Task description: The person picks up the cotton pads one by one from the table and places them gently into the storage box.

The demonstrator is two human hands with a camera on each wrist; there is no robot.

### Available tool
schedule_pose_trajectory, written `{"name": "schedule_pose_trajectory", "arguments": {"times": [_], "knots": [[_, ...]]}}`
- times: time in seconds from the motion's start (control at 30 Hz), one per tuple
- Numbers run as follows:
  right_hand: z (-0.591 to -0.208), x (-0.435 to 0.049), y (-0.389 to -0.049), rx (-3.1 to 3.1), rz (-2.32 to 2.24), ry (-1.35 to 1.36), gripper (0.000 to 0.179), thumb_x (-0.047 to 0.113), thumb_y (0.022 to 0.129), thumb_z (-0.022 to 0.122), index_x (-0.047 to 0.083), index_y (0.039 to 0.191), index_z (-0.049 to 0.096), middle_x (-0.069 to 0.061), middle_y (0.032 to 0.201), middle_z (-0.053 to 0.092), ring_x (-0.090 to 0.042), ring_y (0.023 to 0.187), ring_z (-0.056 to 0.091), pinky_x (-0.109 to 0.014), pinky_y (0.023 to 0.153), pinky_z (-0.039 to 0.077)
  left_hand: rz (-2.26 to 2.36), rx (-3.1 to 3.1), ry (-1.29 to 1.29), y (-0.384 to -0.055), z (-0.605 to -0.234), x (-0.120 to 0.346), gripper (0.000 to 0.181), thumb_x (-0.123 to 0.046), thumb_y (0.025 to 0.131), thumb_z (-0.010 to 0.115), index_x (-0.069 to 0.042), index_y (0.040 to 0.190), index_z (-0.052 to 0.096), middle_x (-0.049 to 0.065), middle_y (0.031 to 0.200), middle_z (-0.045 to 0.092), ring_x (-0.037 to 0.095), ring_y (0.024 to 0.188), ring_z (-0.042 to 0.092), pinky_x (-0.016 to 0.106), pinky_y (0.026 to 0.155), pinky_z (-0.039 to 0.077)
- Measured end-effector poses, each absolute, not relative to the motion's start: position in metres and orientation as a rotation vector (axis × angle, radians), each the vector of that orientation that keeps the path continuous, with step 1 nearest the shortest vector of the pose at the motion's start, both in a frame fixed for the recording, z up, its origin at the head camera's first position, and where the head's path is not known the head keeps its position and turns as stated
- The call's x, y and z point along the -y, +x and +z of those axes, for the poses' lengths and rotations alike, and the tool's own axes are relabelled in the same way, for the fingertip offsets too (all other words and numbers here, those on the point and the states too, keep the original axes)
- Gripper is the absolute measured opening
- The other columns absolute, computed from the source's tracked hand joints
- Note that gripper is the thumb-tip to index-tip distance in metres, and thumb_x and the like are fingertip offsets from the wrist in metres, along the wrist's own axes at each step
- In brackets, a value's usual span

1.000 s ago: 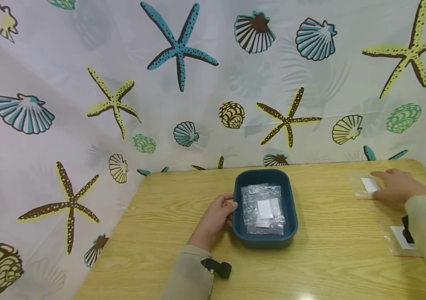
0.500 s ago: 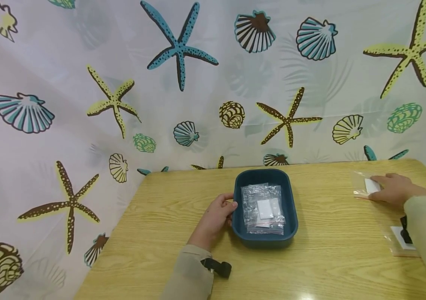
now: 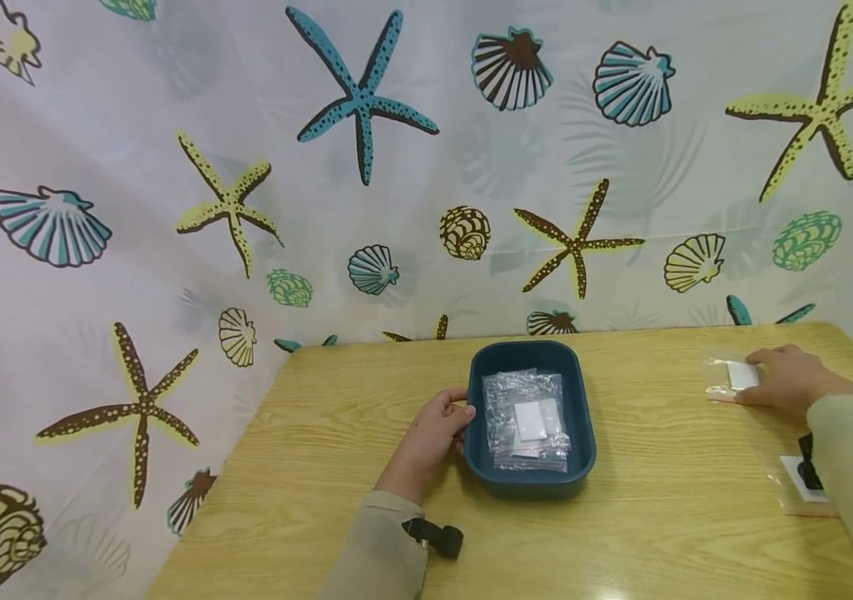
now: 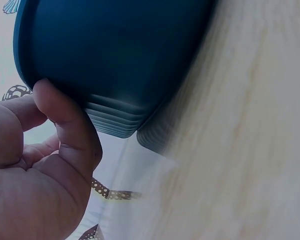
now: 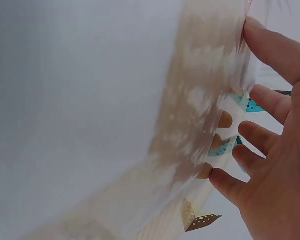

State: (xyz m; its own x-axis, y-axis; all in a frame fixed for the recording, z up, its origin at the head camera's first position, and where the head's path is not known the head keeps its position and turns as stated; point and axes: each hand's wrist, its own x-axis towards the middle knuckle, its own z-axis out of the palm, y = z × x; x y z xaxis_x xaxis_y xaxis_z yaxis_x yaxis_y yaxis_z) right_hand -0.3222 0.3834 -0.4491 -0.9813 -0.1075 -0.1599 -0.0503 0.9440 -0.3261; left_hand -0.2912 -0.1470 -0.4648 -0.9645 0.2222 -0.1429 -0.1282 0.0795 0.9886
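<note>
A dark blue plastic bin (image 3: 587,433) stands upright on the table. My left hand (image 3: 429,433) holds its left side, with the thumb and fingers at the rim; in the left wrist view the thumb (image 4: 57,102) lies against the outer wall. Inside are several clear zip bags (image 3: 504,425) with white pieces in them. At the far right my right hand (image 3: 790,379) touches a clear zip bag (image 3: 719,379) with a white card in it. Its fingers are spread; in the right wrist view the fingertips (image 5: 255,132) meet the table surface.
A second zip bag with a white card (image 3: 797,479) lies partly under the right forearm. Black wrist cameras (image 3: 441,537) are strapped on the sleeves. Behind the wooden table (image 3: 666,525) hangs a curtain (image 3: 426,167) with starfish and shells.
The right hand and the bag under it have slid slightly right, then a little back left. The left hand and the bin keep their places.
</note>
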Motion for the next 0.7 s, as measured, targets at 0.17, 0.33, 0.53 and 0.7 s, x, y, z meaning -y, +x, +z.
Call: {"name": "schedule_pose_trajectory", "arguments": {"times": [0.17, 0.33, 0.53, 0.7], "knots": [[-0.4502, -0.3823, -0.3200, -2.869, -0.481, -0.078, 0.108, 0.063, 0.081, 0.074, -0.012, 0.146, 0.032, -0.051, 0.135, 0.026, -0.069, 0.121, 0.027, -0.079, 0.098, 0.027, 1.964, -2.105, 0.089, -0.2903, -0.4655, 0.1469, 0.038, -0.018, 0.106, 0.056, -0.009, 0.142, 0.052, 0.011, 0.097, 0.060, 0.019, 0.073, 0.057, 0.027, 0.061, 0.048], [-0.4501, -0.3798, -0.3193, -2.840, -0.486, -0.086, 0.105, 0.064, 0.082, 0.072, -0.007, 0.148, 0.034, -0.051, 0.137, 0.023, -0.071, 0.122, 0.025, -0.081, 0.097, 0.026, 1.975, -2.098, 0.100, -0.2892, -0.4640, 0.1466, 0.038, -0.017, 0.106, 0.055, -0.009, 0.142, 0.052, 0.011, 0.095, 0.060, 0.018, 0.073, 0.057, 0.027, 0.060, 0.048], [-0.4491, -0.3780, -0.3189, -2.894, -0.507, -0.100, 0.095, 0.060, 0.079, 0.077, -0.008, 0.137, 0.046, -0.049, 0.132, 0.030, -0.067, 0.119, 0.032, -0.078, 0.095, 0.031, 1.982, -2.093, 0.114, -0.2880, -0.4624, 0.1464, 0.037, -0.016, 0.106, 0.054, -0.008, 0.143, 0.051, 0.012, 0.096, 0.060, 0.019, 0.073, 0.058, 0.027, 0.060, 0.049], [-0.4494, -0.3764, -0.3168, -2.922, -0.573, -0.109, 0.085, 0.055, 0.077, 0.082, -0.007, 0.127, 0.050, -0.047, 0.128, 0.033, -0.062, 0.114, 0.037, -0.075, 0.093, 0.035, 1.978, -2.100, 0.116, -0.2885, -0.4640, 0.1463, 0.037, -0.016, 0.106, 0.055, -0.008, 0.143, 0.052, 0.014, 0.098, 0.061, 0.019, 0.073, 0.059, 0.027, 0.060, 0.049]]}}
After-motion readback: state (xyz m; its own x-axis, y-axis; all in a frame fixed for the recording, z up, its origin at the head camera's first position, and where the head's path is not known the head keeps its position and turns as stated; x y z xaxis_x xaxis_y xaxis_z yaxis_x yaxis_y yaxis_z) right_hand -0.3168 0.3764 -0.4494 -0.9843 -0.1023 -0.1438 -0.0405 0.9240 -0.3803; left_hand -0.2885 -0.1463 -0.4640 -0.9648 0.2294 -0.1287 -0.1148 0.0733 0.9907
